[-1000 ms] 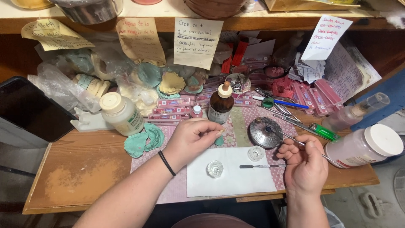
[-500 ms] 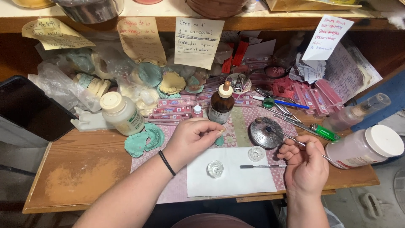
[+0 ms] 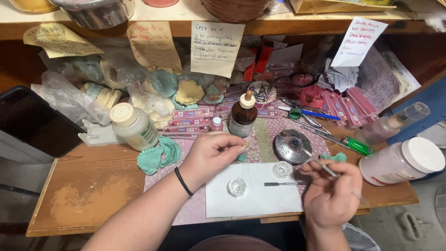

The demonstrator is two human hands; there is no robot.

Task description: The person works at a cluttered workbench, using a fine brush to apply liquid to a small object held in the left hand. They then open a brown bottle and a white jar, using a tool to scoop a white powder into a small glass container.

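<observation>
We saw thin metal tool point(image 3: 320, 163) pinched in right hand point(image 3: 331, 197), shaft slanting up-left, tip over round dark metal dish point(image 3: 291, 146). Left hand point(image 3: 214, 153) pinched small teal piece point(image 3: 241, 156) between fingertips, just above patterned mat; piece mostly hidden, shape unclear. Two small clear glass cups, one point(image 3: 237, 187) on white sheet, other point(image 3: 282, 169) at its edge, upright.
</observation>
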